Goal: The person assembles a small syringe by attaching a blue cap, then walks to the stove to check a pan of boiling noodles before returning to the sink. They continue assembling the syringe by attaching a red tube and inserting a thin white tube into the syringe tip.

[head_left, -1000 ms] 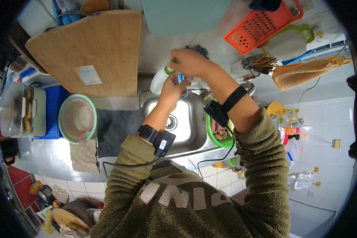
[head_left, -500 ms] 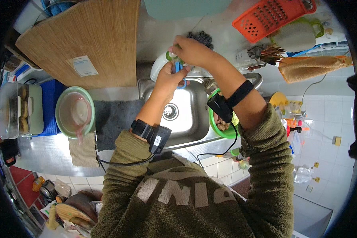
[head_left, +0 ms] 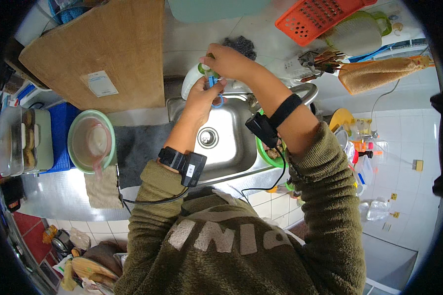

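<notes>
1. tabletop [head_left: 49, 194]: a metal surface runs left of the sink, beneath the dark mat [head_left: 140, 147].
2. board [head_left: 128, 59]: wooden, at the far left, to the left of both hands and well apart from their fingers.
3. sink [head_left: 234, 142]: lies nearer the body than the hands, which are together over its far edge.
4. green bowl [head_left: 263, 152]: at the right of the sink, partly hidden by the right forearm; the left hand is farther from it.
5. right hand [head_left: 226, 61]: beyond the left one and slightly to its right, back upward, its forearm slanting in from the right. its fingers are bent together at the tool's far end; whether they pinch something small there, i cannot tell.
6. left hand [head_left: 198, 98]: nearer the body, its fingers closed around the tool, thumb pressed along the right side.
7. white container [head_left: 188, 81]: just left of the tool, partly behind the left hand.
8. blue tool [head_left: 212, 81]: between the hands, gripped by the left. its long axis points away from the body, far end leaning slightly left toward the right fingers, looped near end toward the sink. the left is the nearer hand, already touching; contact with the right is unclear.
</notes>
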Available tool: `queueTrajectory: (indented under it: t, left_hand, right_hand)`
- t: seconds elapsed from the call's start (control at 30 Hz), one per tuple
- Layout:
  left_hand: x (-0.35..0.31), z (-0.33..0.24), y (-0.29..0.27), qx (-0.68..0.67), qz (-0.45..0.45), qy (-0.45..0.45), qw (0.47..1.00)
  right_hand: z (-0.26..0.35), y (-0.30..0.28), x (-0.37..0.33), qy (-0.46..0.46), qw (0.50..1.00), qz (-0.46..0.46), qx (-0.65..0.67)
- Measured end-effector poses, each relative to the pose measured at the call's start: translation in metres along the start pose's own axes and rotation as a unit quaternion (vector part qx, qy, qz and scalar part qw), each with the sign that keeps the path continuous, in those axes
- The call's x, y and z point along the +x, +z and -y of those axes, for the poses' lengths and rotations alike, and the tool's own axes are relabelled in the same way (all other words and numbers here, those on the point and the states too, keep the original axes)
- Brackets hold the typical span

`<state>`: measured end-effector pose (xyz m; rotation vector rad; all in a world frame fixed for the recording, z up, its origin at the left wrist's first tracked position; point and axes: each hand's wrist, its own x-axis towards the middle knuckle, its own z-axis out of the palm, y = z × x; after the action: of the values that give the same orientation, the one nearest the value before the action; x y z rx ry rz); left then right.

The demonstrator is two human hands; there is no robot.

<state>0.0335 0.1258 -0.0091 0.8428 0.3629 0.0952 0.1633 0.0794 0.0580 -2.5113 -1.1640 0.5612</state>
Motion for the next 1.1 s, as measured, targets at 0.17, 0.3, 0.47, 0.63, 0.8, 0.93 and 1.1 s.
queueTrajectory:
  t: [0.17,0.3,0.47,0.63,0.8,0.93,1.1]
  left_hand:
    - [-0.003,0.002,-0.003,-0.011,0.031,-0.022,0.999]
    - [-0.01,0.003,-0.007,-0.015,0.065,-0.033,0.997]
    - [-0.034,-0.005,-0.004,-0.02,0.079,-0.039,0.996]
    - [-0.074,-0.018,0.005,0.022,0.026,-0.008,0.999]
    - [-0.116,-0.011,0.017,0.025,-0.039,0.031,0.998]
    - [-0.15,-0.006,0.023,-0.003,-0.071,0.052,0.996]
    - [-0.178,-0.001,0.013,-0.045,-0.052,0.093,0.993]
  right_hand:
    - [0.006,-0.005,-0.001,-0.024,0.999,-0.034,0.033]
    - [0.014,-0.011,-0.011,0.01,0.997,-0.079,-0.016]
    - [0.024,-0.016,-0.06,-0.004,0.977,-0.205,0.052]
    - [0.04,0.026,-0.151,-0.071,0.925,-0.176,0.328]
    - [0.066,0.079,-0.2,0.013,0.912,-0.157,0.379]
    - [0.075,0.092,-0.219,-0.058,0.921,-0.237,0.304]
    - [0.08,0.095,-0.232,-0.141,0.928,-0.269,0.217]
